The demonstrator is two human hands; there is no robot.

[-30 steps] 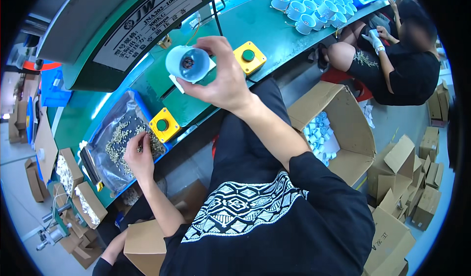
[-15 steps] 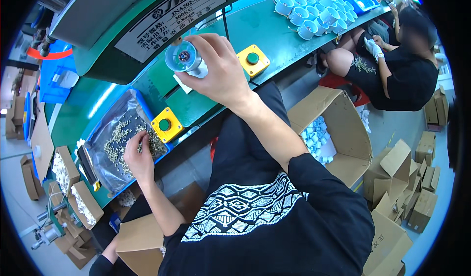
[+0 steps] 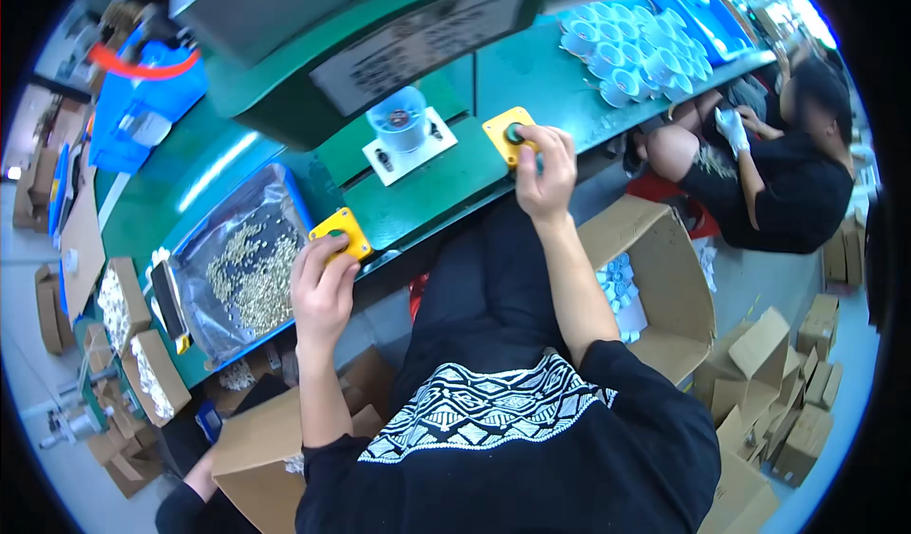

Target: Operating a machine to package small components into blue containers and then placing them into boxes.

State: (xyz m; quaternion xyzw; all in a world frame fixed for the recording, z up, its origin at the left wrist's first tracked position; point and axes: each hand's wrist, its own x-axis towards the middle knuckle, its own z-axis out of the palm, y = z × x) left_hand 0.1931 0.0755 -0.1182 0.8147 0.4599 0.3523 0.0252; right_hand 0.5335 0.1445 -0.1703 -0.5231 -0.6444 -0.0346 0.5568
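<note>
My left hand [image 3: 323,292] rests with its fingers on the green button of the left yellow button box [image 3: 353,237], holding nothing. Over the right yellow button box [image 3: 497,139], my right hand [image 3: 548,173] touches the green button with a finger, its thumb apart. Between and beyond the hands, a pale blue cup [image 3: 399,133] stands on a white plate [image 3: 425,160] with black fittings, beneath the green press [image 3: 285,107]. Small metal-coloured parts show inside the cup. Beside my left hand is a blue tray [image 3: 302,202] lined with film and filled with small metallic pieces [image 3: 261,297].
Many similar cups [image 3: 631,50] stand at the far right beside a blue bin [image 3: 702,21]. An open carton [image 3: 678,278] with pale blue parts lies right of my legs. A seated person [image 3: 788,164] wearing gloves works at the right. Cartons [image 3: 138,297] line the left side.
My right hand has released the cup, now on the white plate, and moved right to the button. My left hand has left the metallic pieces for the left button. The view has shifted.
</note>
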